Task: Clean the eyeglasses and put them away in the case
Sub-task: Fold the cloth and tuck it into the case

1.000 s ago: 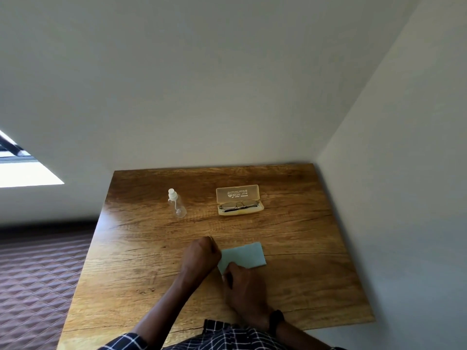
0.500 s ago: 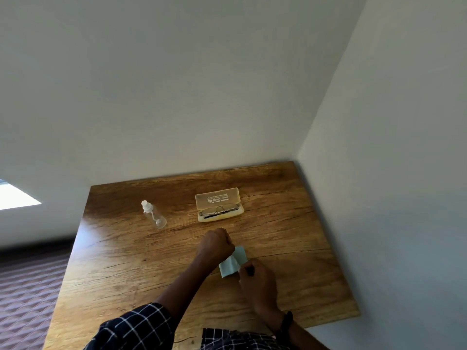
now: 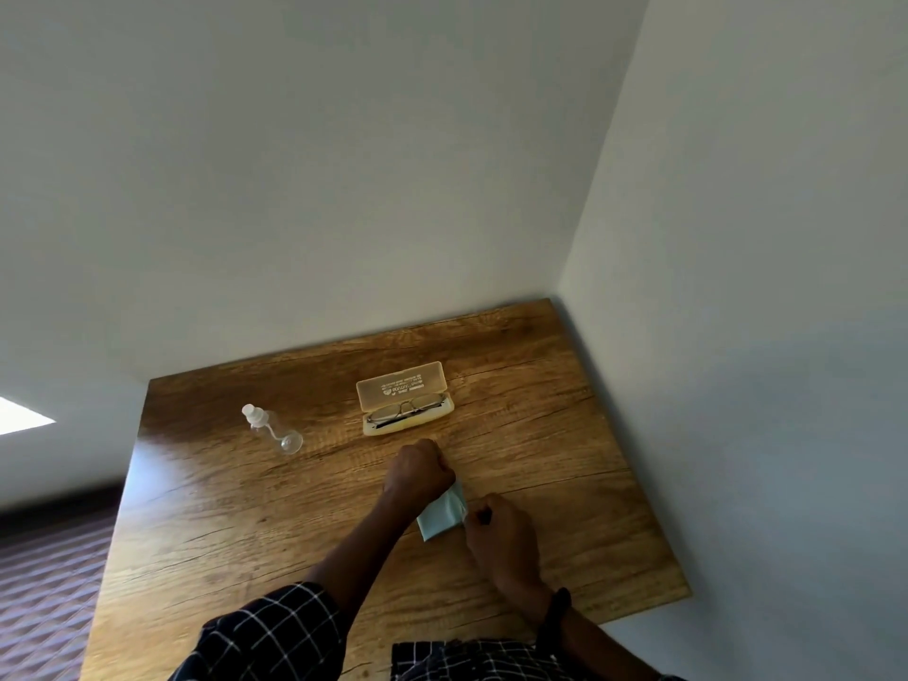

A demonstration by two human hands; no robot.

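Walls: plain, pale, meeting in a corner at the worktop's far right

Worktop: wood grain, brown, set into that corner; glare on its left part

Floor: dark patterned covering, seen left of the worktop

Sleeve: dark check with white lines, on the left arm, pushed up past the forearm

Left hand: knuckles up, fingers curled, gripping the cloth's far end; fingertips hidden from the head view

Right hand: fingers curled, pinching the cloth's near right corner; just beside the left hand, the cloth between them

Case: pale, hard, hinged, lid standing open with print inside; on the worktop beyond the hands, near the left hand but apart from it

Bottle: small, clear, white cap; on the worktop left of the case, well apart from it and from the hands

Cloth: pale blue-green, folded or bunched, held by both hands low over the worktop; whether it touches the surface cannot be told

Glasses: thin dark frame, folded, lying inside the case's lower half

Band: black, on the right wrist
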